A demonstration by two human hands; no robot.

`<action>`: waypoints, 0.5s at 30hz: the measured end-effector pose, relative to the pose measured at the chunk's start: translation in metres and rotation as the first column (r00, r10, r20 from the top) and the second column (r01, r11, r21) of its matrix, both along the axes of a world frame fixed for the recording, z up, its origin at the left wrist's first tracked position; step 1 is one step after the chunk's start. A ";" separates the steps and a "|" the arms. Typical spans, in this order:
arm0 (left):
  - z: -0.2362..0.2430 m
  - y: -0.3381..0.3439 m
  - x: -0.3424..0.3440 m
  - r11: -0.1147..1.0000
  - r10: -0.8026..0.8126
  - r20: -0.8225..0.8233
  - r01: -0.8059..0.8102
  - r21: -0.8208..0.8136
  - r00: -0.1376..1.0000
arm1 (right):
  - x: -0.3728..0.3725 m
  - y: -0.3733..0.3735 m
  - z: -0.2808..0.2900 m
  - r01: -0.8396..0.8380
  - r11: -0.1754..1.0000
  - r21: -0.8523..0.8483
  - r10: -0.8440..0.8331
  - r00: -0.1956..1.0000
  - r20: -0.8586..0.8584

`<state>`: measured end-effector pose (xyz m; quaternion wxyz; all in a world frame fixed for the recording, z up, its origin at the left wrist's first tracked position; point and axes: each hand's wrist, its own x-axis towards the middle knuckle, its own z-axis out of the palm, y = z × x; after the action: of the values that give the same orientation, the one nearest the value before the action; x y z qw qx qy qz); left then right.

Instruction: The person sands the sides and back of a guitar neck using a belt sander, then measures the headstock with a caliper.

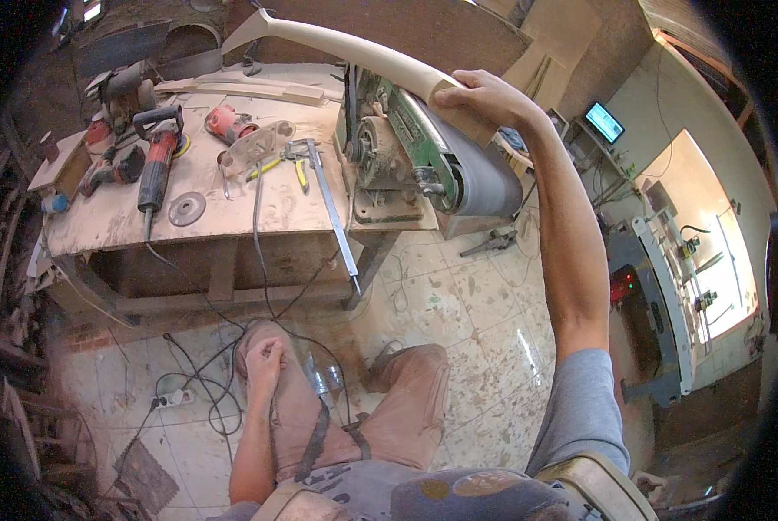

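My right hand [486, 98], arm stretched far forward, is wrapped round the thick near end of a long, curved, pale wooden piece [354, 49]. Its far end flares out at the upper left. The wood lies along the top of a green belt sander [419, 130]; whether it touches the dark belt [484, 174] I cannot tell. My left hand [264, 358] rests on my left thigh with its fingers curled in, and nothing shows in it.
A dusty workbench [232, 213] carries a red-and-black angle grinder [158, 165], more power tools, a grey disc [187, 208], yellow-handled pliers [300, 169] and a long metal caliper [328, 200]. Black cables [211, 382] trail over the tiled floor to a power strip [173, 398]. A lit screen [604, 122] is at right.
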<state>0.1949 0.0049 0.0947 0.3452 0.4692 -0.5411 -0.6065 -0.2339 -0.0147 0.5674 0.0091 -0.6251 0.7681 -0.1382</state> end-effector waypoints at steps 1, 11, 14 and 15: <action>-0.001 0.000 0.000 1.000 0.007 -0.011 -0.007 0.003 1.000 | 0.001 0.001 0.000 0.011 1.000 0.004 -0.011 1.000 0.010; 0.002 -0.001 0.001 0.999 0.009 -0.020 -0.008 0.040 1.000 | 0.001 -0.001 -0.005 0.005 1.000 -0.029 -0.003 0.999 0.053; 0.001 -0.002 0.001 0.999 0.016 -0.034 -0.015 0.050 0.999 | 0.001 -0.002 -0.001 0.004 1.000 -0.014 -0.003 0.999 0.033; 0.000 -0.002 0.001 0.999 0.017 -0.033 -0.015 0.050 0.999 | 0.000 -0.002 -0.002 0.007 1.000 -0.019 -0.006 1.000 0.029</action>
<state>0.1956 0.0032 0.0949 0.3473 0.4719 -0.5160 -0.6248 -0.2340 -0.0171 0.5658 0.0140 -0.6207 0.7686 -0.1546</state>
